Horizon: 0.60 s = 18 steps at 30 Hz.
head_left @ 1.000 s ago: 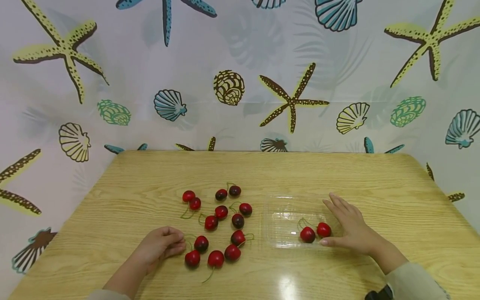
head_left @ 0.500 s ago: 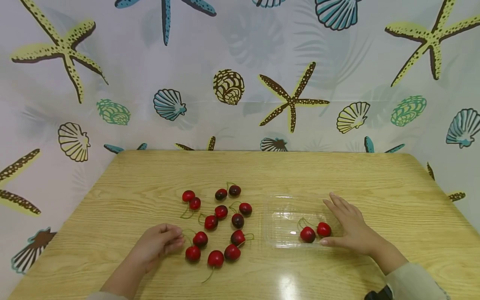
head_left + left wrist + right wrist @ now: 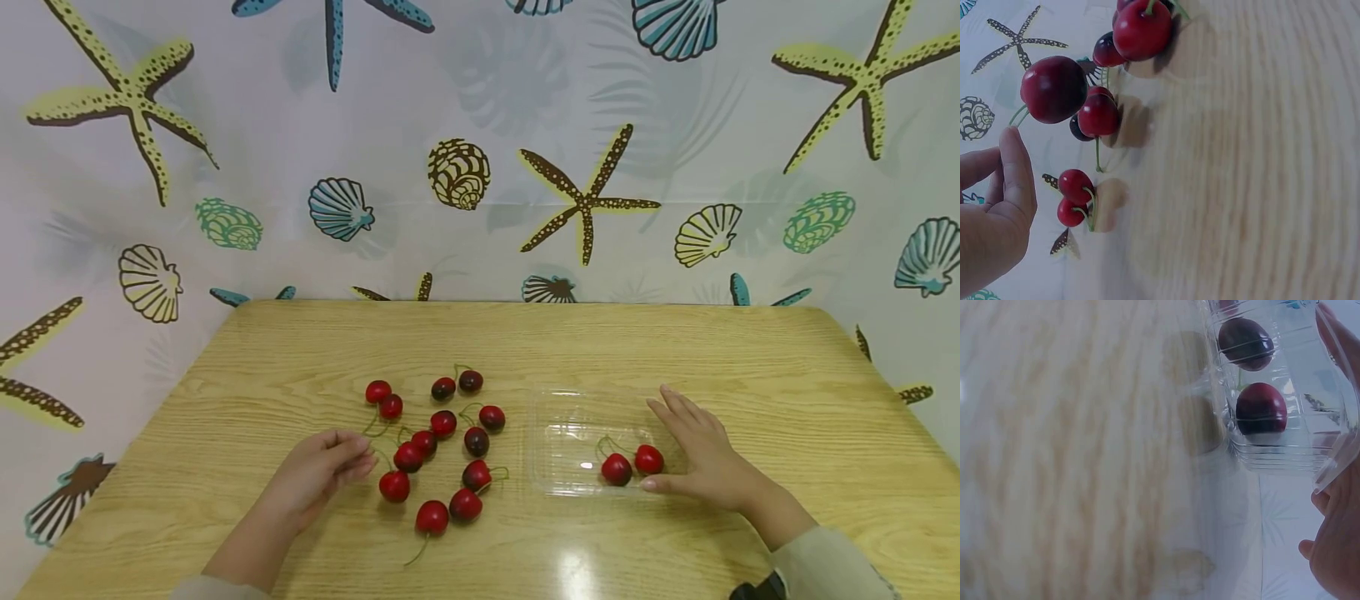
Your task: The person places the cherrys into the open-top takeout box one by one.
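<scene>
In the head view my left hand pinches the green stem of a pair of cherries between thumb and fingertips. The left wrist view shows one dark red cherry of this pair up close, its stem ending at the fingertips. On the right, my right hand lies with spread fingers against the right end of a clear plastic box. Two stemmed cherries sit inside the box by the thumb. Through its wall the right wrist view shows a dark cherry.
More cherries, mostly in stemmed pairs, lie on the wooden table left of the box, such as the far pair and a near one. A shell-patterned cloth hangs behind the table's far edge.
My left hand has moved up and slightly right, carrying the cherry pair away from the near side toward the middle cherries. The right hand and the box have stayed put.
</scene>
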Each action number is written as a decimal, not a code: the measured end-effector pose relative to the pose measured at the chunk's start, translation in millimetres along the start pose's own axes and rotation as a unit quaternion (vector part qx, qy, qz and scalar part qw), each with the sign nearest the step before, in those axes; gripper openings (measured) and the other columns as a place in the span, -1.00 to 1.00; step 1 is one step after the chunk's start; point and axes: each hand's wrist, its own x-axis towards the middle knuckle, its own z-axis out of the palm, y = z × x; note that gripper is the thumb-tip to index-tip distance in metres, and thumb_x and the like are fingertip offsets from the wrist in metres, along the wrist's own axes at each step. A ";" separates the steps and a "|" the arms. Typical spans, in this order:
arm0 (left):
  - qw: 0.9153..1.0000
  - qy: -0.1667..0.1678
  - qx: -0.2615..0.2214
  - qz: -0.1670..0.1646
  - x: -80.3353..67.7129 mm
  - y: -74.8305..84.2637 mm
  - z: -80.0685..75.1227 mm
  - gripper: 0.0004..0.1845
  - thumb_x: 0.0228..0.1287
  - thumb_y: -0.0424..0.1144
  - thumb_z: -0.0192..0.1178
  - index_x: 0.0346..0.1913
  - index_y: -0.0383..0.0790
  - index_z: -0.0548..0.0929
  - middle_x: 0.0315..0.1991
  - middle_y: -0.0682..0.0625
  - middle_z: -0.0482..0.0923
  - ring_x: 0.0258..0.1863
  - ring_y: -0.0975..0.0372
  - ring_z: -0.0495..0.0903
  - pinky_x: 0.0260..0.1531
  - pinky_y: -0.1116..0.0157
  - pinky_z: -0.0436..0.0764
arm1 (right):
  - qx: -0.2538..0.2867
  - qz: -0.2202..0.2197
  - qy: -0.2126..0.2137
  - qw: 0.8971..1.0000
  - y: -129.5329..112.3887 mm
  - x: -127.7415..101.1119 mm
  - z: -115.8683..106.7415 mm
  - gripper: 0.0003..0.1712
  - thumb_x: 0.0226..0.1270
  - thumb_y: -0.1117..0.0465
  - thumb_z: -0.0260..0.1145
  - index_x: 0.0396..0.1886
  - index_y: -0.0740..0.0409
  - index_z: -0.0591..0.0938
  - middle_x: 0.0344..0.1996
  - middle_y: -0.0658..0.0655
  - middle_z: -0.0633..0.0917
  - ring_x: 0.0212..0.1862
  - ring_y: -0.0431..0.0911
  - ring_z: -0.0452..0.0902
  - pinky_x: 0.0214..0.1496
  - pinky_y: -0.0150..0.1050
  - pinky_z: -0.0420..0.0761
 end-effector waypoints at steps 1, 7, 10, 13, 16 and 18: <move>1.000 0.001 -0.002 0.004 0.1 0.9 1.8 -0.71 0.23 -0.34 0.00 -0.11 -0.52 0.31 -0.34 -0.08 0.44 -0.33 0.23 0.52 -0.21 0.38 0.51 | -0.001 0.000 0.000 1.000 -0.1 0.0 0.1 0.06 -0.14 -0.18 0.32 0.25 0.32 0.10 0.27 0.32 -0.04 0.24 0.25 -0.18 0.07 0.31 -0.14; 1.000 0.001 -0.026 0.018 1.1 6.5 17.1 -0.77 0.23 -0.38 -0.01 -0.15 -0.52 0.32 -0.34 -0.09 0.43 -0.34 0.24 0.51 -0.20 0.38 0.50 | 0.005 0.001 0.002 1.000 0.2 -0.9 0.8 0.06 -0.14 -0.17 0.33 0.25 0.31 0.09 0.27 0.31 -0.05 0.24 0.25 -0.19 0.06 0.31 -0.15; 0.999 -0.007 -0.041 0.023 2.4 8.9 24.8 -0.80 0.23 -0.39 -0.01 -0.18 -0.49 0.34 -0.34 -0.09 0.43 -0.34 0.23 0.51 -0.19 0.38 0.50 | 0.003 0.001 0.002 1.000 0.6 -1.1 1.2 0.06 -0.14 -0.17 0.32 0.25 0.31 0.09 0.28 0.31 -0.05 0.24 0.24 -0.19 0.06 0.31 -0.15; 0.998 -0.009 -0.054 0.024 4.3 10.9 32.5 -0.83 0.22 -0.39 -0.01 -0.20 -0.46 0.36 -0.34 -0.09 0.44 -0.35 0.23 0.51 -0.19 0.37 0.50 | 0.000 0.000 0.003 1.000 0.5 -1.3 1.2 0.06 -0.14 -0.17 0.32 0.25 0.31 0.09 0.27 0.31 -0.04 0.24 0.24 -0.19 0.06 0.31 -0.14; 0.998 -0.008 -0.064 0.020 6.7 13.2 40.2 -0.83 0.22 -0.40 -0.01 -0.19 -0.46 0.36 -0.34 -0.10 0.44 -0.35 0.22 0.52 -0.19 0.36 0.50 | 0.001 -0.001 0.002 1.000 0.6 -1.1 1.0 0.06 -0.13 -0.17 0.32 0.25 0.31 0.09 0.28 0.31 -0.05 0.24 0.25 -0.19 0.06 0.31 -0.15; 0.997 -0.012 -0.070 0.020 8.0 14.7 44.7 -0.82 0.22 -0.39 -0.01 -0.18 -0.47 0.35 -0.35 -0.09 0.44 -0.35 0.22 0.52 -0.20 0.36 0.51 | 0.003 -0.002 0.002 1.000 0.7 -0.9 0.9 0.06 -0.13 -0.16 0.32 0.25 0.31 0.09 0.28 0.31 -0.06 0.24 0.25 -0.19 0.06 0.32 -0.15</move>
